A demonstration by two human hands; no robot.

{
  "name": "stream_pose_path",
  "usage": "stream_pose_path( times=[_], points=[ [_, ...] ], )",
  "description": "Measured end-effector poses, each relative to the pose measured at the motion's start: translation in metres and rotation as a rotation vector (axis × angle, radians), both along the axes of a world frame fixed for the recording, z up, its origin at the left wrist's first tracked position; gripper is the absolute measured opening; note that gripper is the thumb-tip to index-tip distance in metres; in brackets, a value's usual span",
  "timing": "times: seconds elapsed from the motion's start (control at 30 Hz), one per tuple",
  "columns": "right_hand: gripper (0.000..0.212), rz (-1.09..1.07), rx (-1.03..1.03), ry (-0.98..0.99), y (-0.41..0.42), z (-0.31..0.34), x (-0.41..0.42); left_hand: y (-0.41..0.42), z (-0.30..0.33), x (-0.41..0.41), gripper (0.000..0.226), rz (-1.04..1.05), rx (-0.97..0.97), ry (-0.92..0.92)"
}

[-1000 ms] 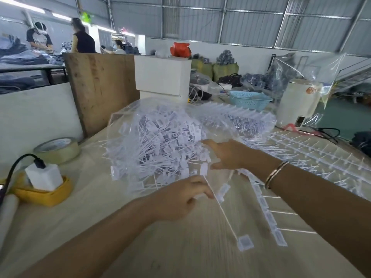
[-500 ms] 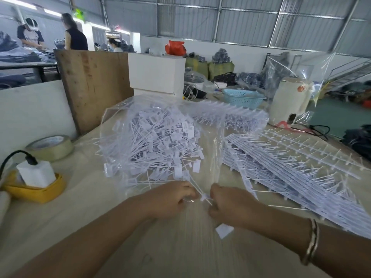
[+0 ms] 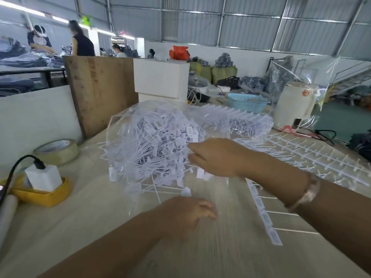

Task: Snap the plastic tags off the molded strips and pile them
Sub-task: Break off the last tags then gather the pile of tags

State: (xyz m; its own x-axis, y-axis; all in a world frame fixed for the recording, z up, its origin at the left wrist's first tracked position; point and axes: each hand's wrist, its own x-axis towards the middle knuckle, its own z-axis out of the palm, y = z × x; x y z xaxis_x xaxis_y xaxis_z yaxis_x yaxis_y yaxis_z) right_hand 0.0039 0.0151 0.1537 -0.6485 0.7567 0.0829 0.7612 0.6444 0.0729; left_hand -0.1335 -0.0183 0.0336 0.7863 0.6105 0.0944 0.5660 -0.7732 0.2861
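A: Hands, count?
B: Two. The right hand [image 3: 215, 157] reaches across to the right side of the pile of tags [image 3: 154, 149], fingers extended and touching the tags; whether it pinches one I cannot tell. The left hand [image 3: 186, 214] is low over the table [image 3: 100, 217], blurred, fingers loosely curled — nothing visibly held.

A: Task stock?
B: One heap of loose white tags, mid-table, partly under clear plastic film. One molded strip [image 3: 263, 213] lies under the right forearm with about five tags on it, its upper end hidden by the arm. Further strips [image 3: 313, 157] fan out at right; too many and too overlapped to count. One bundle of strips in a clear bag [image 3: 236, 121] lies behind the heap.

A: Containers?
B: One yellow tray [image 3: 43, 195] at the left holding a white plug block [image 3: 44, 177] with a black cable. One blue basket [image 3: 248, 102] at the back, contents not visible.

A: Sundries?
B: One tape roll [image 3: 57, 151]; one bracelet [image 3: 307, 194] on the right wrist; one clear roll [image 3: 7, 215] cut off at the left edge.
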Motion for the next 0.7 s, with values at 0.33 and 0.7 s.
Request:
stream_pose_path(
  times=[0.33,0.7],
  points=[
    [0.056,-0.238,0.054,-0.025,0.109,-0.054,-0.022,0.004,0.039,-0.059,0.034,0.234,0.242,-0.092],
    [0.086,-0.063,0.048,-0.601,0.073,-0.015,0.095,-0.005,0.053,-0.137,0.064,0.077,0.357,0.626]
  ],
)
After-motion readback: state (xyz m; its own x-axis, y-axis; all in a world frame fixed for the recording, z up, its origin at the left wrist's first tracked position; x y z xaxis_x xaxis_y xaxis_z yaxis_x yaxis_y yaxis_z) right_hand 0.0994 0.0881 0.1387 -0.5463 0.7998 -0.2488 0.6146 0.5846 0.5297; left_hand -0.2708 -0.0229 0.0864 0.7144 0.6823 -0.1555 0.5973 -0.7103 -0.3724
